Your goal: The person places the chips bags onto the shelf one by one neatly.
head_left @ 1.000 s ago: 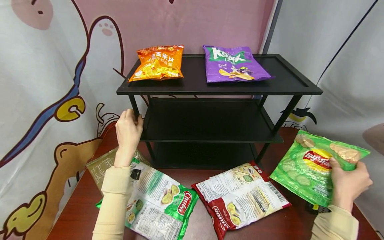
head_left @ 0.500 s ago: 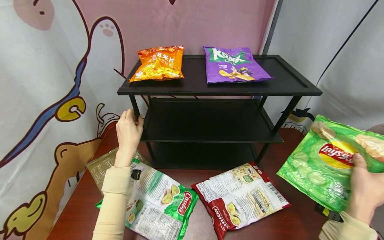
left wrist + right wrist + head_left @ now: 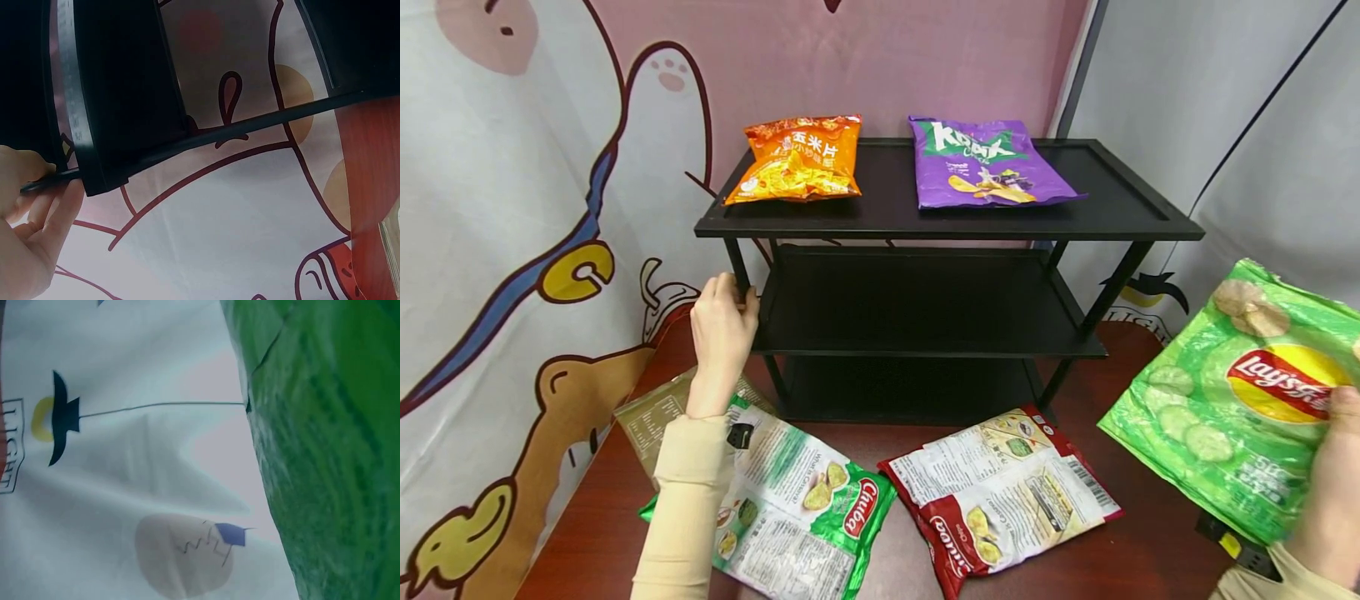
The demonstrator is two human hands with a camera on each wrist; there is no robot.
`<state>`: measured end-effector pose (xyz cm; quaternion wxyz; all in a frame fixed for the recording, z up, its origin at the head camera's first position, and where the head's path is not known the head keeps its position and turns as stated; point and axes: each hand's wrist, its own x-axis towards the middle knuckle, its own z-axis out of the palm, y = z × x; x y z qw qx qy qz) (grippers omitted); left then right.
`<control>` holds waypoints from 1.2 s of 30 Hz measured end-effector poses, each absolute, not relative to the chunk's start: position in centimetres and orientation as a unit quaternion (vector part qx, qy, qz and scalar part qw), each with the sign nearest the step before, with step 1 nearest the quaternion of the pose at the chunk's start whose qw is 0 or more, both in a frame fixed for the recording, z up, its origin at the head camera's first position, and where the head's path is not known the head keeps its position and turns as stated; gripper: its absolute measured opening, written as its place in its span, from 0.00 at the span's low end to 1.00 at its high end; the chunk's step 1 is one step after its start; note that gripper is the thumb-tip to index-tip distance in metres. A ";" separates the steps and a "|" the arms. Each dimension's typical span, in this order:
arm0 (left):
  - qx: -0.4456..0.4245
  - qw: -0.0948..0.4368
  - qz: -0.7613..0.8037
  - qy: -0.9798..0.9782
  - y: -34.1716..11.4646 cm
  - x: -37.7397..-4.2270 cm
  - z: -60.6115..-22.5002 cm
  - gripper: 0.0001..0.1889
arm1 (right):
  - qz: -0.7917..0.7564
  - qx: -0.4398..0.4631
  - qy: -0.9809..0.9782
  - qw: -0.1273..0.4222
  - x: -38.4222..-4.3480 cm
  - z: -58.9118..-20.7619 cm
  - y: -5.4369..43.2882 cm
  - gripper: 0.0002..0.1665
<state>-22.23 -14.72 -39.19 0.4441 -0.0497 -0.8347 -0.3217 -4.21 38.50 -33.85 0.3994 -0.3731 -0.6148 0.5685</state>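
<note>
My left hand [image 3: 724, 337] grips the left front post of a black three-tier shelf [image 3: 917, 225]; in the left wrist view its fingers [image 3: 59, 215] curl round the thin black bar. At the far right, my right hand [image 3: 1337, 492] holds a green Lay's chip bag [image 3: 1210, 425] by its right side, thumb across the front near the logo. Part of that hand lies beyond the frame's edge. The green bag [image 3: 331, 456] fills the right side of the right wrist view, where the hand itself is hidden.
On the top shelf lie an orange chip bag [image 3: 805, 162] and a purple chip bag [image 3: 985, 162]. A green-and-white Chuba bag [image 3: 797, 492], a red-and-white Chuba bag [image 3: 1000, 492] and a gold-brown packet [image 3: 651, 421] lie on the reddish wooden table [image 3: 587, 508]. Printed fabric [image 3: 497, 208] hangs behind.
The green Lay's bag has moved right and closer to the camera in my right hand, its top edge rising. My left hand stays on the shelf post.
</note>
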 end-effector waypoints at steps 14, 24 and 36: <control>-0.048 0.440 -0.322 -0.837 -14.7 -22.2 -39.1 0.08 | 0.470 -0.381 -0.660 0.446 -4.6 -33.4 35.6 0.29; -0.050 0.442 -0.319 -0.837 -14.7 -22.1 -39.1 0.08 | 0.437 -0.268 -0.673 0.533 -5.8 -33.6 33.2 0.30; -0.052 0.444 -0.319 -0.835 -14.7 -22.2 -39.1 0.09 | 0.448 -0.191 -0.692 0.532 -8.1 -34.4 29.7 0.20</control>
